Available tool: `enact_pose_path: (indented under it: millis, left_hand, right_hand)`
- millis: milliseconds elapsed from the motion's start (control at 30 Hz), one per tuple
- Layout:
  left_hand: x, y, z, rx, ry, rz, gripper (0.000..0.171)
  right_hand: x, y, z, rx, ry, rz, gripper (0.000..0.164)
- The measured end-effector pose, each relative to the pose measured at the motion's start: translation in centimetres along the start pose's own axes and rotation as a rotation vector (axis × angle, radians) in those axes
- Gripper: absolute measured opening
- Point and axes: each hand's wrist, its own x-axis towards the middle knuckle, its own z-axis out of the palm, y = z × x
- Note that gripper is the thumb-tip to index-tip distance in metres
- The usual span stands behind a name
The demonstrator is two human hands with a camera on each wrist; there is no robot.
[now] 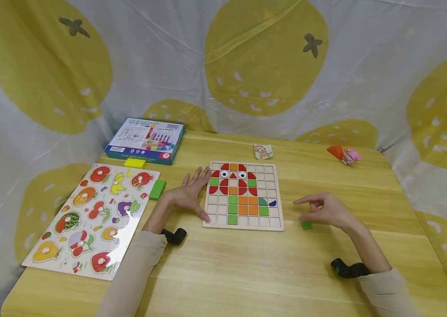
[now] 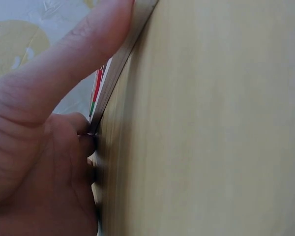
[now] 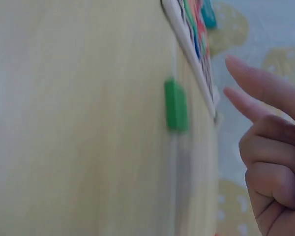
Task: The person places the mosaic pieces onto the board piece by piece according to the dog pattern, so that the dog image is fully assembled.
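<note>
A square wooden grid board [image 1: 261,220] lies mid-table, carrying red, orange, green and blue mosaic tiles and two eye tiles. Along its left side my left hand [image 1: 187,193] spreads its fingers, the thumb at the lower left corner. In the left wrist view the thumb [image 2: 73,59] crosses the board's edge. To the right of the board, my right hand [image 1: 328,211] hovers over the table with index finger and thumb apart and the other fingers curled. Nothing is between them. A green block [image 3: 177,105] lies on the table just below that hand.
At left lies a fruit peg puzzle [image 1: 122,246], with a green block [image 1: 157,189] and a yellow block [image 1: 134,163] by its edge. Behind stands a flat box [image 1: 144,141]. A small printed paper [image 1: 263,151], a red-orange piece [image 1: 335,152] and a pink figure [image 1: 351,156] lie farther back.
</note>
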Motion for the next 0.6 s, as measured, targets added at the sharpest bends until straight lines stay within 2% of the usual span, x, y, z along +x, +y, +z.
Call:
enact_pose_path:
  millis: [133,267,467,600]
  left_hand:
    - [-0.1,-0.2,-0.1,0.002,0.0,0.002,0.144]
    - [-0.1,-0.2,-0.3,0.003,0.003,0.008,0.144]
    - [0.0,0.1,-0.3,-0.012,0.008,0.008,0.143]
    - [0.0,0.0,-0.1,-0.007,0.003,0.003,0.144]
  right_hand:
    - [-1.6,1.7,-1.1,0.035,-0.073,0.008,0.046]
    - [-2.0,2.6,-1.1,0.041,-0.124,0.027,0.043]
    - [-1.6,2.8,-1.0,-0.003,-0.11,0.052,0.039]
    - [-1.5,2.2,-0.6,-0.028,-0.095,0.028,0.036]
